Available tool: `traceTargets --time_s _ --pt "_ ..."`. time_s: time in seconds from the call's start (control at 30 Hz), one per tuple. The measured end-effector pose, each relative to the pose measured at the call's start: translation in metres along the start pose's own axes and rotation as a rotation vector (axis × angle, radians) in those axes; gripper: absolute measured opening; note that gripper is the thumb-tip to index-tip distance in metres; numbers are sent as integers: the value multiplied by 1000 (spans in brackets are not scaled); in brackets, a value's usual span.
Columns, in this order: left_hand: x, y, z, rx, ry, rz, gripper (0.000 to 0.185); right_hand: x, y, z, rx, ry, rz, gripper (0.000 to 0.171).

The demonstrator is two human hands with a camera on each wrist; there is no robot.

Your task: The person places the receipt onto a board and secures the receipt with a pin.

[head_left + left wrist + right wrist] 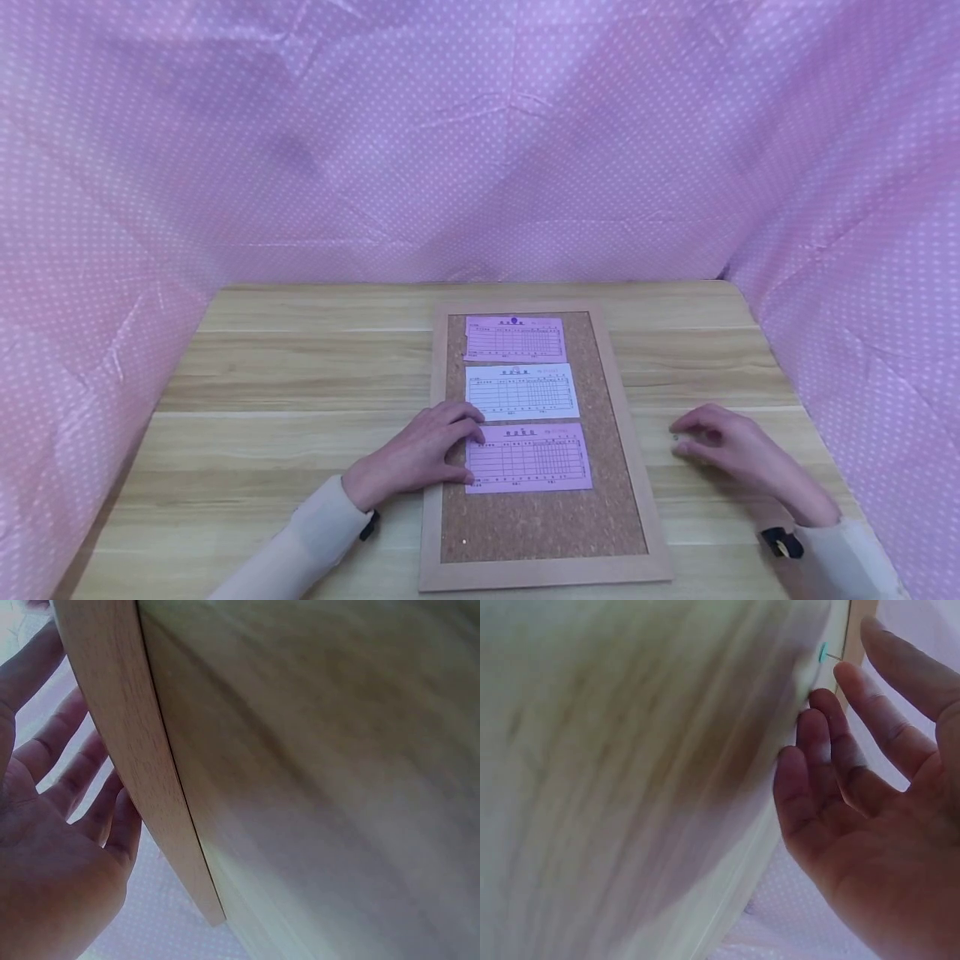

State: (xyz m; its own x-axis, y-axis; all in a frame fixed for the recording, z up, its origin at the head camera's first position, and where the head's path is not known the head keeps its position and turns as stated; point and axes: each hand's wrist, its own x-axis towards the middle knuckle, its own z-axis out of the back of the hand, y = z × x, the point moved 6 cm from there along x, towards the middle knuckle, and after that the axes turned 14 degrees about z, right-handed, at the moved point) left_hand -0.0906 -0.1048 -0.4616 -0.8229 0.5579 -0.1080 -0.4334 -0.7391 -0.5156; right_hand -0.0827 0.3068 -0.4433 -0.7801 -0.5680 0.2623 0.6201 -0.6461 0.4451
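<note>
Left fingers lie nearly straight and close together, tips resting on the left edge of the lower pink slip and on the frame of the cork board. Left hand is palm down, flat, pinching nothing; the left wrist view shows the fingers slightly spread beside the board's wooden frame.

Right fingers are loosely curled, tips just above or on the table right of the board; cannot tell whether they touch it. Right hand holds nothing. In the right wrist view the fingers are relaxed and a little apart, with a small teal pin just beyond the fingertips.

Board lies flat at table centre, long side running away from the person. Three slips sit on it in a column: lower pink slip nearest, white slip in the middle, upper pink slip farthest. Bare cork shows below the lower slip. Pink dotted cloth walls the table on three sides. Pale sleeves cover both forearms.
</note>
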Motion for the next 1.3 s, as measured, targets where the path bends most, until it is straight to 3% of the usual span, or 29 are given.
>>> traceTargets --time_s 0.37,1.03,1.3 --pt "0 0 0 1 14 13 45 3 -2 -4 -84 40 3 23" --pt "1 0 -1 8 13 17 45 7 -7 -9 7 62 15 23" --pt "1 -1 -1 10 29 29 44 4 -7 -4 4 5 34 30"
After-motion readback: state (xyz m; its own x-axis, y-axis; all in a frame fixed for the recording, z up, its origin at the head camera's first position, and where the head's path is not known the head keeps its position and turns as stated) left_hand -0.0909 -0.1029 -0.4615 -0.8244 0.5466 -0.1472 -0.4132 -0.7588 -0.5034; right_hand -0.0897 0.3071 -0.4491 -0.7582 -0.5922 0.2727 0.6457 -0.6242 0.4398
